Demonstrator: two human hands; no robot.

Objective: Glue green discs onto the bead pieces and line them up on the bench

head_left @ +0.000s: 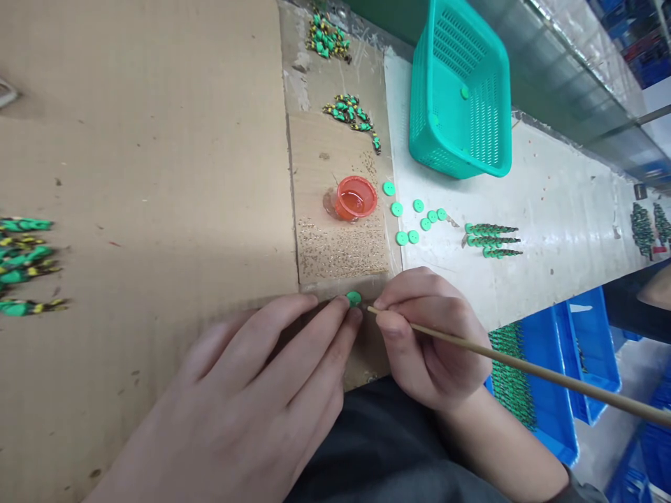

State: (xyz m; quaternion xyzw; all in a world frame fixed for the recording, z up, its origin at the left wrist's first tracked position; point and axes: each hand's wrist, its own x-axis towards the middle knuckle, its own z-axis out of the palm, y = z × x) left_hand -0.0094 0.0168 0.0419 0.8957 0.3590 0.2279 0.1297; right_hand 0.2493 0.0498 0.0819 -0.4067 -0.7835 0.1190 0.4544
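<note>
A stick (pixel 550 377) is pinched in right hand (pixel 435 335), button (pixel 354 297) in left hand (pixel 256 398), red cup (pixel 342 207) and basket (pixel 485 126) beyond.

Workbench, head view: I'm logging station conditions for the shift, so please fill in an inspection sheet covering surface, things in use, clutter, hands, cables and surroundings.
Surface: tan sheet, speckled brown board and whitish sheet; stains visible.
Things in use: green disc at the left fingertips; wooden stick, tip near the disc; red cup holding liquid.
Clutter: loose green discs between cup and teal basket; piles of green-and-yellow pieces.
Hands: left hand touches the disc, grip unclear; right hand holds the stick.
Cables: nothing seen.
Surroundings: blue bins beside the bench; another person's arm at the right edge.
</note>
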